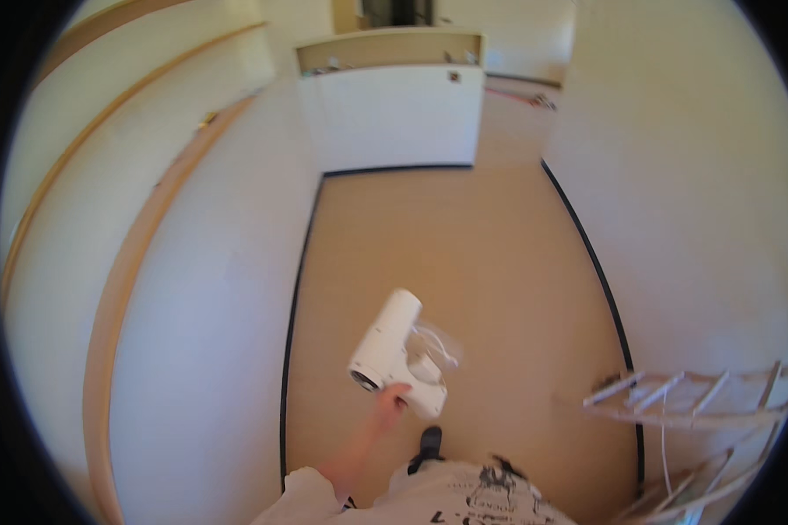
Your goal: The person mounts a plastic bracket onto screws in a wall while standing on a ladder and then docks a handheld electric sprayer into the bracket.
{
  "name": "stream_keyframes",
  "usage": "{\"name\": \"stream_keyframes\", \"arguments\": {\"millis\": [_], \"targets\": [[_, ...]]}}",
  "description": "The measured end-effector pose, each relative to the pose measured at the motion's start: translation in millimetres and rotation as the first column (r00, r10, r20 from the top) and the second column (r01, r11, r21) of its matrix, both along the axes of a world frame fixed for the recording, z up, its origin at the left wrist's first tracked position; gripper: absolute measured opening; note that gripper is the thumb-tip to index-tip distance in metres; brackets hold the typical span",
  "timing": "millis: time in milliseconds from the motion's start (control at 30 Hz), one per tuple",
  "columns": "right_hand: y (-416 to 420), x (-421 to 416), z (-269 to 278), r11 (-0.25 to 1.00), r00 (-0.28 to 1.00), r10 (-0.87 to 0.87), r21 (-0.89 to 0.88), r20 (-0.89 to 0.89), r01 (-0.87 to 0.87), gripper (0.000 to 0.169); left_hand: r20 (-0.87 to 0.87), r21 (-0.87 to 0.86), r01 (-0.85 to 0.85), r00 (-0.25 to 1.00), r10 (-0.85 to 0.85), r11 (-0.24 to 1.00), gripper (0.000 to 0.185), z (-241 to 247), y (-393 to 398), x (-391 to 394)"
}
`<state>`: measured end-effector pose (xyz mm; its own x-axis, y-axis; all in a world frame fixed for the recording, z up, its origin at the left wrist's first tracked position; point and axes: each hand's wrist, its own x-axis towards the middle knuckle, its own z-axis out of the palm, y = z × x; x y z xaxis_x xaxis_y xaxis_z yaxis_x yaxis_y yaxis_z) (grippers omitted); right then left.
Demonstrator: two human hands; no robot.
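Note:
My left hand (394, 396) grips a white fixture (394, 348) with a cylindrical body and a flat bracket-like base, held out over the tan floor. My fingers are around the near edge of the base. The cylinder's nearer end shows a dark round opening. A white cable (438, 344) hangs at the fixture's right side, with what looks like clear plastic around it. My right hand is out of view. Below the fixture are a dark shoe (430, 441) and the front of a white printed shirt (459, 495).
A wooden stepladder (709, 417) stands at the lower right. White walls with dark base strips flank the tan floor (433, 243). A low white partition (394, 118) stands ahead, small items in its recess. A wooden ledge (128, 262) runs along the left wall. A red cord (509, 95) lies beyond.

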<state>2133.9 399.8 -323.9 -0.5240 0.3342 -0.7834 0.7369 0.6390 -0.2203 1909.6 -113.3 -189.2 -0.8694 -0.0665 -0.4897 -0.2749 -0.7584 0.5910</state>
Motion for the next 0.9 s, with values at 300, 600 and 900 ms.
{"name": "stream_keyframes", "arguments": {"millis": [300, 600, 900], "targets": [[21, -46, 3, 0.972, 0.981, -0.195, -0.138, -0.008, 0.192, 0.035, -0.117, 0.157, 0.049, 0.993, -0.031, 0.986, 0.073, 60, 33, -25], [135, -213, -151, 0.954, 0.97, -0.06, -0.273, 0.235, 0.125, 0.033, 0.035, -0.069, -0.331, 0.942, 0.334, 0.941, 0.068, 52, 52, -58], [-8, -694, -44, 0.943, 0.901, 0.204, -0.168, -0.384, -0.286, 0.043, 0.034, -0.273, -0.483, 0.859, 0.511, 0.832, 0.054, 68, 75, -232]]}}
